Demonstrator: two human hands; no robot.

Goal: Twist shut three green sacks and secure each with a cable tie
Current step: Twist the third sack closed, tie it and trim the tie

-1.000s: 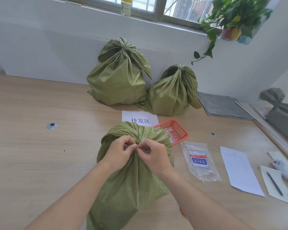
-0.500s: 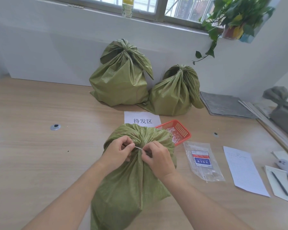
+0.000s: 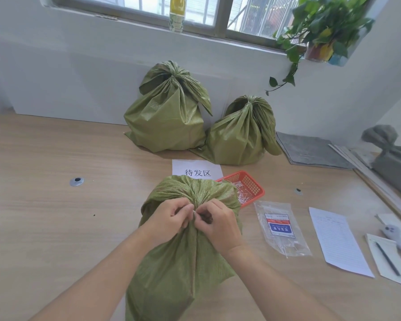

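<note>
A green sack point(image 3: 181, 262) stands in front of me on the wooden table, its neck gathered into a bunch. My left hand point(image 3: 169, 216) and my right hand point(image 3: 218, 225) both pinch a thin white cable tie point(image 3: 194, 212) at that neck, fingertips almost touching. Most of the tie is hidden by my fingers and the cloth. Two more green sacks, a tall one point(image 3: 167, 121) and a shorter one point(image 3: 241, 137), lean against the back wall with their necks cinched.
An orange basket point(image 3: 252, 185) of white ties sits just behind the near sack. A clear packet of ties point(image 3: 279, 228), paper sheets point(image 3: 338, 244) and a pen point(image 3: 387, 258) lie to the right. A white label point(image 3: 196, 171) lies mid-table, grey mats point(image 3: 315, 151) at the back right.
Half a second ago a short stretch of tie showed between my hands. My hands have since drawn together at the neck, and only a small bit of tie shows.
</note>
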